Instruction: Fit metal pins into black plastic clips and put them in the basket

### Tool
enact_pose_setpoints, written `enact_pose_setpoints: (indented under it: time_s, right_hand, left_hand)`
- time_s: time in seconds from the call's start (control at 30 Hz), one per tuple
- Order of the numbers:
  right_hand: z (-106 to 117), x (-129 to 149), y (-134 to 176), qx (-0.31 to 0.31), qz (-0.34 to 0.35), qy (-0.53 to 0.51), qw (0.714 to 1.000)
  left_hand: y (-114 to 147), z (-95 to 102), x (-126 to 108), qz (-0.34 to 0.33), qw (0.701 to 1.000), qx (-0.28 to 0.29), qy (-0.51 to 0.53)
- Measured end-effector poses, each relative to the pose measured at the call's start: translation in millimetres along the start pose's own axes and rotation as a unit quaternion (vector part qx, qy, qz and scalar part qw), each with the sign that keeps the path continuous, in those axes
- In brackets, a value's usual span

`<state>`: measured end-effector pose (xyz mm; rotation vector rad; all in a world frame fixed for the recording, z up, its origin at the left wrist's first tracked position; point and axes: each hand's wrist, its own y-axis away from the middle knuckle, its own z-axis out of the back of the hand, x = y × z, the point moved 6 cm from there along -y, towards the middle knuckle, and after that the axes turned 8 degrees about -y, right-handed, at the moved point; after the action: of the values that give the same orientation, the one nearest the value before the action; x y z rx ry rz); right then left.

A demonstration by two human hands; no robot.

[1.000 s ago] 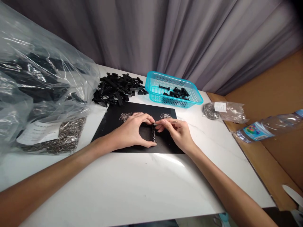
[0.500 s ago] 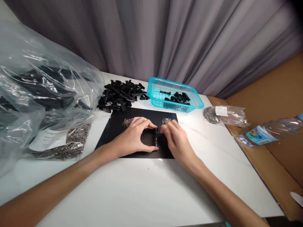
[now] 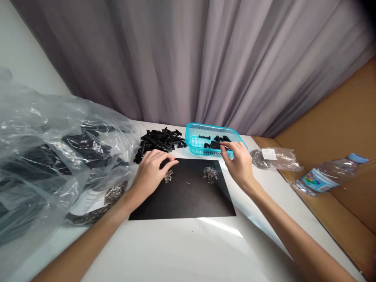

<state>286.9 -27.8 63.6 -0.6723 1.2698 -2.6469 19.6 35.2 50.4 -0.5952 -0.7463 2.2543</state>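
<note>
My left hand (image 3: pixel 151 172) hovers over the left edge of a black mat (image 3: pixel 182 201), fingers loosely curved, with nothing visible in it. Beside its thumb lies a small heap of metal pieces (image 3: pixel 168 177), partly covered by the hand. My right hand (image 3: pixel 240 162) is at the near rim of a blue plastic basket (image 3: pixel 194 150), thumb and forefinger apart. Its forefinger tip is right by a black plastic part (image 3: pixel 215 145) in the basket; whether they touch is unclear. A second heap of metal pieces (image 3: pixel 210 174) rests on the mat's right side.
A pile of black plastic parts (image 3: pixel 160 139) lies left of the basket. Large clear plastic bags (image 3: pixel 58 149) fill the left side, a labelled bag of metal pieces (image 3: pixel 94 203) among them. At right are a smaller bag (image 3: pixel 270 156), a water bottle (image 3: pixel 323 178) and cardboard (image 3: pixel 329 121).
The black part my left hand was holding upright over the mat is gone from there. My right hand has moved forward to the basket, and my left hand has drawn away left. The view has tilted up.
</note>
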Motion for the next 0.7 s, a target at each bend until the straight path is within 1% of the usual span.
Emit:
enact_pose_setpoints:
  time_s: [0.03,0.07,0.13,0.2,0.23,0.27,0.3,0.37,0.4,0.47,0.53,0.57,0.63,0.7]
  right_hand:
    - [-1.5,-8.3,-7.6,-0.006,0.011,0.031,0.999]
    - [-4.9,-14.4,-12.9,0.000,0.021,0.054,0.998]
    - [-12.2,-18.0,-14.7,0.012,0.033,0.086,0.996]
    - [-14.6,-8.6,-4.5,-0.008,0.033,0.096,0.995]
    - [-15.0,0.5,4.2,-0.016,0.031,0.088,0.996]
    - [-18.3,12.7,14.6,0.003,0.038,0.062,0.997]
    - [-24.2,27.0,26.0,0.050,0.053,0.026,0.997]
    - [-35.8,55.3,49.5,0.154,0.077,-0.044,0.984]
    - [-39.8,66.7,59.5,0.192,0.083,-0.059,0.976]
    - [-45.5,83.5,73.9,0.242,0.108,-0.066,0.962]
    - [-50.3,90.1,81.0,0.270,0.128,-0.062,0.952]
    - [-52.3,90.2,82.3,0.273,0.131,-0.061,0.951]
    - [-54.4,86.0,81.2,0.257,0.124,-0.067,0.956]
    - [-53.2,79.9,77.9,0.223,0.107,-0.081,0.965]
  left_hand:
    - [-2.1,3.7,5.3,0.000,0.999,0.000,-0.039]
    - [-3.3,6.9,10.0,0.004,0.997,0.002,-0.077]
    - [-3.6,9.4,16.4,0.010,0.988,0.019,-0.154]
    - [-1.4,7.9,20.0,0.015,0.976,0.039,-0.215]
    - [0.2,5.7,20.9,0.015,0.970,0.049,-0.237]
    - [2.0,3.0,21.2,0.013,0.966,0.058,-0.253]
    - [3.7,-0.3,21.2,0.008,0.962,0.067,-0.264]
    - [6.4,-6.3,21.0,0.001,0.960,0.080,-0.269]
    - [7.2,-8.4,21.0,0.000,0.960,0.083,-0.266]
    - [7.5,-10.5,20.9,0.001,0.964,0.083,-0.252]
    - [6.7,-10.2,20.4,0.002,0.967,0.080,-0.240]
    - [6.0,-9.6,20.0,0.003,0.968,0.079,-0.237]
    - [4.7,-8.0,19.5,0.005,0.970,0.075,-0.232]
    - [3.7,-6.9,19.3,0.007,0.972,0.073,-0.225]
